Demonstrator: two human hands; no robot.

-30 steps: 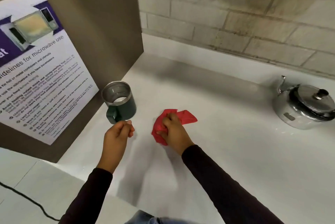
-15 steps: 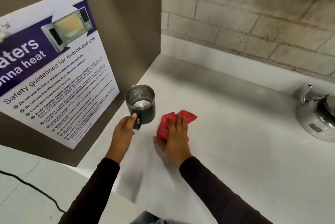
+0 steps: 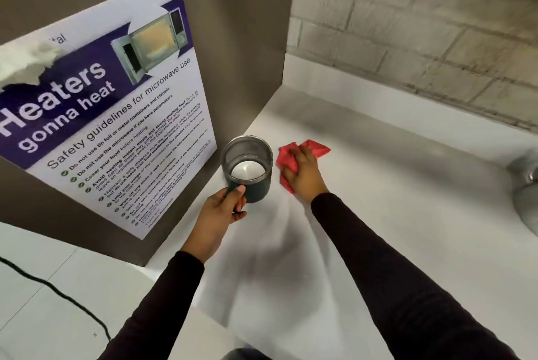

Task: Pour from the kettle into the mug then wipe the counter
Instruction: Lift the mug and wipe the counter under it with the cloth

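A dark green mug point(image 3: 252, 168) with a steel inside stands beside the brown side panel on the white counter point(image 3: 393, 228). My left hand point(image 3: 218, 215) grips its handle from the near side. Liquid shows at the mug's bottom. Just right of the mug lies a red cloth point(image 3: 313, 150), with my right hand point(image 3: 304, 174) pressed flat on top of it against the counter. The steel kettle point(image 3: 527, 190) is cut off at the right edge, apart from both hands.
A brown panel point(image 3: 250, 39) with a microwave safety poster point(image 3: 116, 126) rises at the left of the counter. A brick wall point(image 3: 422, 24) runs behind. A black cable point(image 3: 58, 295) crosses the white surface at the lower left.
My left hand has closed on the mug's handle and moved the mug nearer the panel. My right hand has flattened on the cloth and pushed it away from me. The view has swung left.
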